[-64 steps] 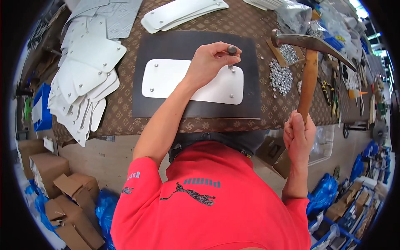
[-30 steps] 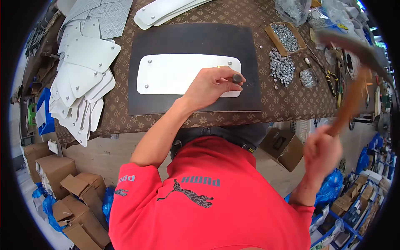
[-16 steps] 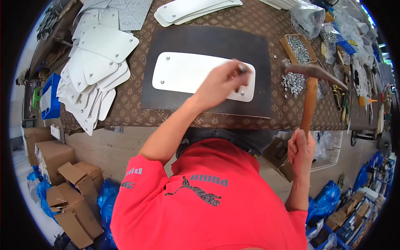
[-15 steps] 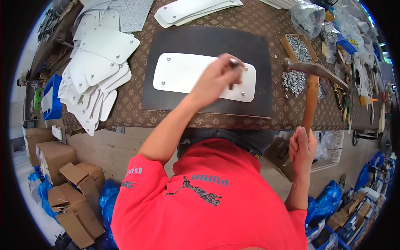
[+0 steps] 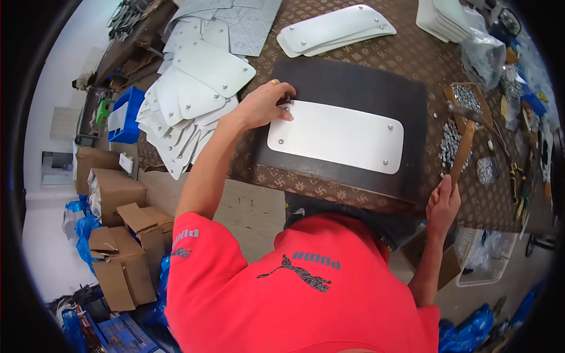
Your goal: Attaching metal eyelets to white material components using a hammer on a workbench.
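A white rounded panel (image 5: 341, 140) with silver studs at its corners lies on a black mat (image 5: 359, 88). My left hand (image 5: 263, 107) is closed at the panel's far left corner, thumb against the white surface. Between its fingers shows the dark end of a short metal rod (image 5: 288, 99), mostly hidden by the hand. My right hand (image 5: 444, 206) grips the wooden handle of a hammer (image 5: 464, 147) beside the mat's right edge. The hammer's metal head is raised near the loose metal studs (image 5: 450, 141).
Studded white panels (image 5: 191, 79) lie heaped at the left, with more panels (image 5: 338, 28) behind the mat. At the right stand a carton of small metal parts (image 5: 468, 97), a plastic bag (image 5: 482, 56) and pliers (image 5: 516, 179). Cardboard boxes (image 5: 123, 265) are on the floor at left.
My left hand has moved from the panel's right half to its far left corner, rod in hand. The view has swung left, while my right hand still grips the hammer.
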The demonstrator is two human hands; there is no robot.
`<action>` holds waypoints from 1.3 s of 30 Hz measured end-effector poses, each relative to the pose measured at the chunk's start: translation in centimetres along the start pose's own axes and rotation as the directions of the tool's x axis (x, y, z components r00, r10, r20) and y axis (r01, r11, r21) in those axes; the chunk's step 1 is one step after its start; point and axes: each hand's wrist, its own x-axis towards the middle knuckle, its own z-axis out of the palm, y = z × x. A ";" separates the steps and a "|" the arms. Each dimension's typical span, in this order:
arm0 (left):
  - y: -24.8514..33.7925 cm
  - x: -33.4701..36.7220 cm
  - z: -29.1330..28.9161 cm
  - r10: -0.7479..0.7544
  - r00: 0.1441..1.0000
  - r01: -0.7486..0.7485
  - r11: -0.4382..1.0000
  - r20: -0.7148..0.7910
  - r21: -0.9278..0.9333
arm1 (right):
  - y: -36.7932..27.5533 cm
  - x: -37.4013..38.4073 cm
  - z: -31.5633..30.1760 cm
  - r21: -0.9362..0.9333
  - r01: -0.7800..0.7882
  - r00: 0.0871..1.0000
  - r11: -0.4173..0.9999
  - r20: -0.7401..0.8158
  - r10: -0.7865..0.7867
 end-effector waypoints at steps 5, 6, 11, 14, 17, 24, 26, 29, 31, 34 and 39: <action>-1.4 3.7 -3.6 -0.062 0.998 0.062 0.997 -0.001 -0.047 | 1.7 0.2 -0.6 0.081 0.056 0.998 0.995 0.018 -0.058; -1.8 4.4 -4.4 -0.084 0.994 0.076 0.991 -0.072 -0.114 | 1.8 0.2 -0.5 0.093 0.055 0.998 0.994 0.021 -0.057; -3.4 8.0 -9.6 0.081 0.872 -0.032 0.994 -0.483 0.108 | 2.0 0.0 -0.5 0.099 0.057 0.998 0.993 0.006 -0.058; -5.9 6.2 -11.8 0.029 0.860 0.114 0.962 -0.509 0.247 | 2.1 -0.1 -0.4 0.099 0.062 0.998 0.993 -0.006 -0.062; -7.1 1.4 -10.1 -0.068 0.974 0.163 0.869 -0.214 0.468 | 1.8 -0.3 -0.1 0.106 0.060 0.998 0.993 -0.040 -0.056; -5.9 -4.2 -4.8 -0.206 0.949 0.313 0.711 -0.240 0.630 | 1.3 0.3 -0.2 0.075 0.058 0.998 0.996 -0.030 -0.056; -6.0 -3.9 -4.8 -0.118 0.961 0.261 0.681 -0.249 0.685 | 1.2 0.2 0.0 0.069 0.066 0.998 0.995 -0.015 -0.065; -5.1 -4.1 -6.8 0.075 0.926 0.236 0.650 -0.369 0.723 | 1.5 -0.3 -0.3 0.053 0.074 0.997 0.996 -0.030 -0.072; -2.6 -3.6 -7.5 0.184 0.892 0.205 0.648 -0.412 0.734 | 1.6 -0.3 0.0 0.058 0.090 0.996 0.994 -0.033 -0.089; 4.4 -4.0 -6.7 0.596 0.691 -0.079 0.624 -0.409 0.777 | 1.6 -0.1 0.1 0.061 0.087 0.995 0.994 -0.046 -0.084; 13.8 -2.3 4.2 0.699 0.616 -0.500 0.703 -0.362 0.505 | 1.3 -0.4 -0.1 0.060 0.097 0.995 0.994 -0.020 -0.095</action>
